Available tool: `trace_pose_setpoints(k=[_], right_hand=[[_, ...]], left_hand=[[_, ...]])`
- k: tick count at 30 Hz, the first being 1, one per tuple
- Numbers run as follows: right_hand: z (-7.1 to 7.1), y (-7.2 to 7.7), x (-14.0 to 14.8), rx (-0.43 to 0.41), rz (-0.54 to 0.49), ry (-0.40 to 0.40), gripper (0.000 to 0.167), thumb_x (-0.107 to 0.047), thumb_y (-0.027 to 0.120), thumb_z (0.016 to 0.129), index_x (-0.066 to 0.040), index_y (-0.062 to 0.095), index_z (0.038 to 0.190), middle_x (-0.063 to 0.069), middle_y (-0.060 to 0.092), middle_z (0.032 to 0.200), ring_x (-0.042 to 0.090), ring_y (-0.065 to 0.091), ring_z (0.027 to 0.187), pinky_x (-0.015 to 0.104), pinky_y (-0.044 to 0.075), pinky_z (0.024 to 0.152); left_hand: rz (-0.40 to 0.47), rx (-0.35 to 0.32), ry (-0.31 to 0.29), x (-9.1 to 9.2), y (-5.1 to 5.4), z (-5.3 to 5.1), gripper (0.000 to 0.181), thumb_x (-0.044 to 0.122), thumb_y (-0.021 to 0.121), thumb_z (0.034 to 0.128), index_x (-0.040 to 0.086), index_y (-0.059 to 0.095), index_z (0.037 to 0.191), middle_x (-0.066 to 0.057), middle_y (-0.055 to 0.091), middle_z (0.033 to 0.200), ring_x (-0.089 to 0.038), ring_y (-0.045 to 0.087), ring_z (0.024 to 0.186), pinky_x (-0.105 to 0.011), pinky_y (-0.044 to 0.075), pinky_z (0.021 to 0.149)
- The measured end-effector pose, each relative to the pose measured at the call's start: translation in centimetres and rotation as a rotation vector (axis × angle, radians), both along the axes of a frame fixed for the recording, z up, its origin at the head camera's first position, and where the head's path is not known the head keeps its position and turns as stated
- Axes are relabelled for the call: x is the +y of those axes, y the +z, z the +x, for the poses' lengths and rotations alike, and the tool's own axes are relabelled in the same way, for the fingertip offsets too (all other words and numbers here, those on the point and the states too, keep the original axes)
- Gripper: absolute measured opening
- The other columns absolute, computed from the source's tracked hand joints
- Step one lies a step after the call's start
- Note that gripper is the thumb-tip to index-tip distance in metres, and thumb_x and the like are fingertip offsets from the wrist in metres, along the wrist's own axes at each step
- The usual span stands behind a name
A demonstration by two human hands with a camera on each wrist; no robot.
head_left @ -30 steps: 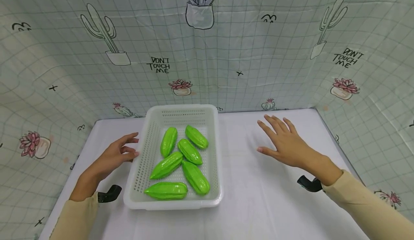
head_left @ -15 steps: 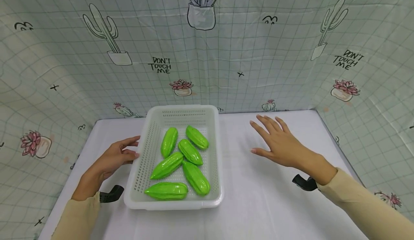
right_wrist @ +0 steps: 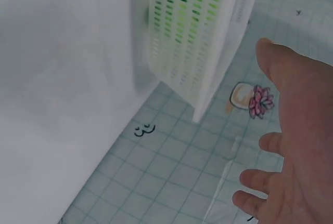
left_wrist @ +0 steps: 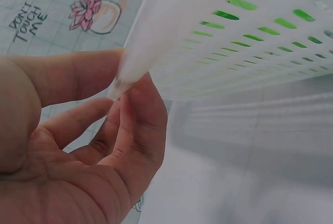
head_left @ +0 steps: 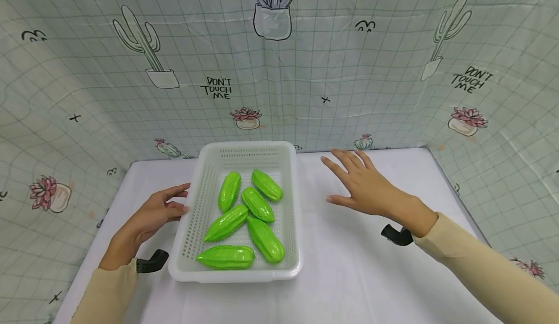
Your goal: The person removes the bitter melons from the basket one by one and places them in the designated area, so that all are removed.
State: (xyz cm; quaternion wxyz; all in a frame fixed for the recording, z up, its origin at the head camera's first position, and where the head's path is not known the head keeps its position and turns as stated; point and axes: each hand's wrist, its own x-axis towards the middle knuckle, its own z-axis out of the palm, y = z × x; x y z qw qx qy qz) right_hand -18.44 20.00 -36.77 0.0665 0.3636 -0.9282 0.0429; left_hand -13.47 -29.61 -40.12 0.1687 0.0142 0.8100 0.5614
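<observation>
A white plastic basket (head_left: 236, 276) with perforated walls stands on the table, left of centre in the head view. Several glossy, ridged green gourds (head_left: 224, 257) lie loose inside it. My left hand (head_left: 150, 215) is at the basket's left side; the left wrist view shows thumb and fingers pinching its rim (left_wrist: 132, 60) from both sides. To the right of the basket, my right hand (head_left: 364, 188) hovers over the table with fingers spread and nothing held. In the right wrist view, a gap separates its fingers (right_wrist: 255, 180) from the basket's perforated side (right_wrist: 182, 31).
A white cloth covers the table (head_left: 340, 275). Behind and to the sides hangs a pale grid-patterned curtain (head_left: 297, 72) with printed cacti and lettering. The basket's far end sits close to the back edge. Black wrist mounts (head_left: 397, 235) stick out below each hand.
My right hand has moved left, towards the basket, and slightly away from me. The left hand has settled against the basket's left rim. Basket and gourds stay in place.
</observation>
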Motion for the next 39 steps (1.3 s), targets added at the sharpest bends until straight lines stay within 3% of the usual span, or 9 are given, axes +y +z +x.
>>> trace_pose_setpoints(k=[24, 39], right_hand=[[-2.2, 1.7, -5.9, 0.007, 0.093, 0.105, 0.098, -0.053, 0.079, 0.093, -0.008, 0.032, 0.166, 0.024, 0.031, 0.168, 0.043, 0.033, 0.154, 0.064, 0.020, 0.126], [-3.4, 1.6, -9.1, 0.020, 0.162, 0.151, 0.098, -0.054, 0.078, 0.094, -0.010, 0.030, 0.167, 0.022, 0.028, 0.170, 0.040, 0.033, 0.154, 0.061, 0.020, 0.127]], left_hand=[[0.039, -0.013, 0.013, 0.0, -0.1, 0.1, 0.077, -0.001, 0.064, 0.1020, -0.008, 0.020, 0.165, -0.032, 0.036, 0.151, -0.005, 0.068, 0.095, -0.025, 0.059, 0.085], [0.067, -0.005, 0.006, 0.0, -0.2, 0.1, 0.078, -0.001, 0.065, 0.1015, -0.010, 0.019, 0.164, -0.031, 0.038, 0.148, -0.006, 0.069, 0.094, -0.025, 0.060, 0.085]])
